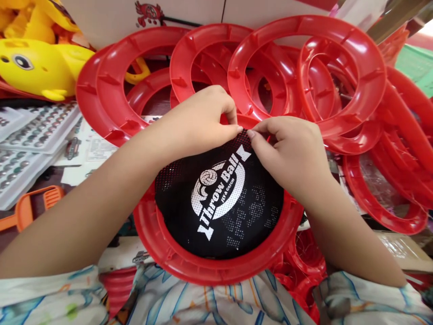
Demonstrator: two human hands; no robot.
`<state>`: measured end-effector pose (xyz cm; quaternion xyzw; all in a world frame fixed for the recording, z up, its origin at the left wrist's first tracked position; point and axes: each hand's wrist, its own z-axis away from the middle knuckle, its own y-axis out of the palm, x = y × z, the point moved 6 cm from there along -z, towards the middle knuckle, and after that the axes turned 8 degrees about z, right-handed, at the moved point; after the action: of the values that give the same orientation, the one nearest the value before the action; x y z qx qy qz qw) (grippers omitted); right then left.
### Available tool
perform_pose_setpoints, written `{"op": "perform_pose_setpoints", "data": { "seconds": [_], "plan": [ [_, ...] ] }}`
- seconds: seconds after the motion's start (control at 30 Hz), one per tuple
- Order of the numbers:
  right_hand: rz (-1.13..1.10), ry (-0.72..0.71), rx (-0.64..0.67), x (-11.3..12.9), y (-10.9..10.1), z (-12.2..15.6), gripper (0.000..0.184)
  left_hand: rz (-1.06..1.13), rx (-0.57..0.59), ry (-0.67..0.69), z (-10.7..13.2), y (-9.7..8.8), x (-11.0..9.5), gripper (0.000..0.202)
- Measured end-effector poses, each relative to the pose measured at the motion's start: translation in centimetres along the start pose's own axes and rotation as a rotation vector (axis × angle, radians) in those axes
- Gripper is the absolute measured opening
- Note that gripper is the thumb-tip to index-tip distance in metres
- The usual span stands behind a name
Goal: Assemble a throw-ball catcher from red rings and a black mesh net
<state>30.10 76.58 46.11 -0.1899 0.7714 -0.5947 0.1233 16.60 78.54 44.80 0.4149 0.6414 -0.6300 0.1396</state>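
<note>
A black mesh disc (216, 225) printed in white with "Throw Ball" lies over a red plastic ring (216, 271) in front of my body. Both hands meet at the far edge of the mesh. My left hand (203, 117) pinches that edge between thumb and fingers. Close beside it, my right hand (291, 144) pinches the same edge with thumb and forefinger. The ring's rim shows around the near side and the right of the mesh, while my hands and left forearm hide part of its far side.
Several loose red rings (307, 25) are piled behind and to the right. At the left are a yellow toy fish (37, 67), clear trays of small round pieces (50, 126) and an orange plastic piece (25, 207). A white box (192, 13) stands at the back.
</note>
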Motion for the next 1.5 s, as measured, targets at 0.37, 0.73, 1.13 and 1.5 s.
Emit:
{"op": "perform_pose_setpoints", "data": {
  "seconds": [0.37,0.73,1.13,1.5],
  "plan": [
    [0.006,0.070,0.042,0.0,0.0,-0.2,0.024,0.033,-0.080,0.013,0.7,0.4,0.6,0.013],
    [0.065,0.069,0.005,0.2,-0.7,2.0,0.015,0.023,-0.023,0.007,1.3,0.0,0.5,0.011],
    [-0.097,0.144,-0.086,-1.2,-0.3,2.3,0.012,-0.124,0.335,0.052,-1.1,0.7,-1.9,0.025],
    [-0.137,0.201,-0.063,-1.9,-0.4,2.0,0.011,0.058,0.071,0.029,-1.4,1.5,-1.2,0.016]
  ]
}}
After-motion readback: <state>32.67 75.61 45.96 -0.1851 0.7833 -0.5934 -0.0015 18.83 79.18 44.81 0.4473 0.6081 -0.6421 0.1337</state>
